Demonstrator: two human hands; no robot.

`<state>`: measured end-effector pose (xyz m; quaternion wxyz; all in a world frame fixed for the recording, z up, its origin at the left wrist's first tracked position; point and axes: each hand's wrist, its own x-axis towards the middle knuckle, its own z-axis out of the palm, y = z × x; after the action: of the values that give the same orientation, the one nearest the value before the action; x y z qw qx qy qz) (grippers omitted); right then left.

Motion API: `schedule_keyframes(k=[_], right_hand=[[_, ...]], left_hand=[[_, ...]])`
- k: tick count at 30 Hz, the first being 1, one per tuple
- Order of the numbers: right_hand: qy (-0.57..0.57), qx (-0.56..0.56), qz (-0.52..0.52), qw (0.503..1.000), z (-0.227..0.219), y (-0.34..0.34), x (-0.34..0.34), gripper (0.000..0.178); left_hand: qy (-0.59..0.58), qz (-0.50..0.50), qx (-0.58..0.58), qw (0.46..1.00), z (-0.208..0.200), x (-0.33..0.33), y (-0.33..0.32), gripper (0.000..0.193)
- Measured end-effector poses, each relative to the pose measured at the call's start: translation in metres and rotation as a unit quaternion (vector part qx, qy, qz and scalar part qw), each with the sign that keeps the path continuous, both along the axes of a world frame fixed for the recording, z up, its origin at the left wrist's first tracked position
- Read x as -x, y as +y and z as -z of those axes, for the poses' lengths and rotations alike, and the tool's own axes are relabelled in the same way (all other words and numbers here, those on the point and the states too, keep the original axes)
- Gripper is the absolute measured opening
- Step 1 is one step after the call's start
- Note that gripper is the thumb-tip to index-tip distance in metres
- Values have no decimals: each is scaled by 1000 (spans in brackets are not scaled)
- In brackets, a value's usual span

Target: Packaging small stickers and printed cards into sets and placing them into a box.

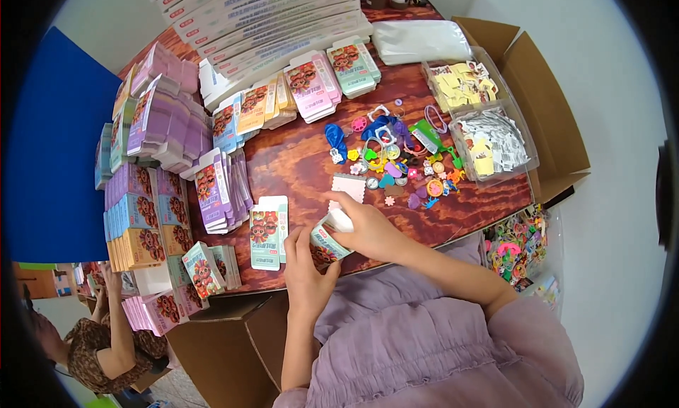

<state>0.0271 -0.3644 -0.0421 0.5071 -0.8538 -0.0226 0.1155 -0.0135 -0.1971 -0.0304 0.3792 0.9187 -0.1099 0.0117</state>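
Near the front edge of the table, my left hand (310, 277) grips a small green-and-white carton (327, 247) by its side, thumb below and fingers over the top. My right hand (373, 231) is closed at the carton's upper end, fingers against a white flap (341, 220); whether anything small is in them is hidden. Just beyond my fingers lies a pale pink scalloped card (348, 189). Left of my hands, flat green cartons (265, 232) lie on the tabletop. A pile of small colourful toys and trinkets (396, 150) spreads beyond my right hand.
Flat cartons (315, 90) and white boxes (269, 19) stand at the back. Filled cartons (145, 210) are stacked left. A plastic bin (527, 150) holds small packets, beside a cardboard box (559, 111). A bag of trinkets (520, 245) sits lower right. A co-worker (106, 337) is at lower left.
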Motion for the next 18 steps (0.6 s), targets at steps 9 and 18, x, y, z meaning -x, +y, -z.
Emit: schedule_keyframes(k=[9, 18], right_hand=[[183, -179, -154, 954, -24, -59, -39, 26], [-231, 169, 10, 958, 9, -113, -59, 10]], left_hand=[[34, 2, 78, 996, 4, -4, 2, 77], [54, -46, 99, 993, 3, -12, 9, 76]])
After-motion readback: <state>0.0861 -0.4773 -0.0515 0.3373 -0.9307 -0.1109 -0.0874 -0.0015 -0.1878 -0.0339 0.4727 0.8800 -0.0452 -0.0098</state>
